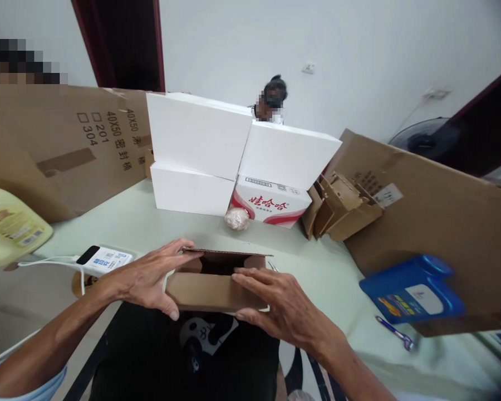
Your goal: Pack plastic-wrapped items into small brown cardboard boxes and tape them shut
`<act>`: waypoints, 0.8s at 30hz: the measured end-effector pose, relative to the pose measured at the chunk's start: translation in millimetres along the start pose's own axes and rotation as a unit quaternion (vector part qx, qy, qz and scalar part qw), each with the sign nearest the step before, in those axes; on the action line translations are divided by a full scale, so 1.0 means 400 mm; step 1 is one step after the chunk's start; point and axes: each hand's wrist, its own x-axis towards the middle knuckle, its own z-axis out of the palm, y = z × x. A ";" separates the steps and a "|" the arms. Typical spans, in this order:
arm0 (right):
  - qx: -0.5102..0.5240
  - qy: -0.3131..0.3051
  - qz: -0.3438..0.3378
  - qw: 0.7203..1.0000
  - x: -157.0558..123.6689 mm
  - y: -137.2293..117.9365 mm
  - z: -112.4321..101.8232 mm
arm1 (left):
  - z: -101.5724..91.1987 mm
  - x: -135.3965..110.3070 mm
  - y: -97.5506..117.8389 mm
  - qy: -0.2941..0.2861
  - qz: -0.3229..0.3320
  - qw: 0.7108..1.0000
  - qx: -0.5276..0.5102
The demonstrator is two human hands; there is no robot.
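A small brown cardboard box (209,292) sits at the near edge of the table, its top open and its inside dark. My left hand (150,278) grips the left side, with fingers at the back corner and thumb at the front. On the right, my right hand (275,301) holds the box with its fingertips over the front wall's upper edge and its thumb against the lower front. Just beyond the box lies a crumpled ball of clear plastic (237,219). What the box holds, if anything, is hidden.
White boxes (198,133) are stacked at the back beside a red-and-white carton (272,203). Large cardboard sheets (434,234) stand at both sides. A blue bottle (413,289), a peeler-like tool (394,332), a yellow jug (12,228) and a white power bank (104,259) lie about. A person (271,100) is behind.
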 end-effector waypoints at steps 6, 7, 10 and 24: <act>-0.110 -0.108 0.018 0.988 0.022 0.030 0.020 | 0.002 0.019 -0.023 -0.058 0.033 0.996 0.057; -0.109 -0.096 0.006 0.989 0.016 0.033 0.021 | 0.004 0.020 -0.027 -0.057 0.041 0.996 0.050; -0.070 -0.023 -0.022 0.997 -0.018 0.043 0.022 | -0.001 0.015 -0.022 -0.052 0.047 0.998 0.008; 0.138 0.381 0.143 0.903 -0.139 0.077 0.166 | 0.078 -0.030 -0.039 0.074 -0.061 0.987 -0.127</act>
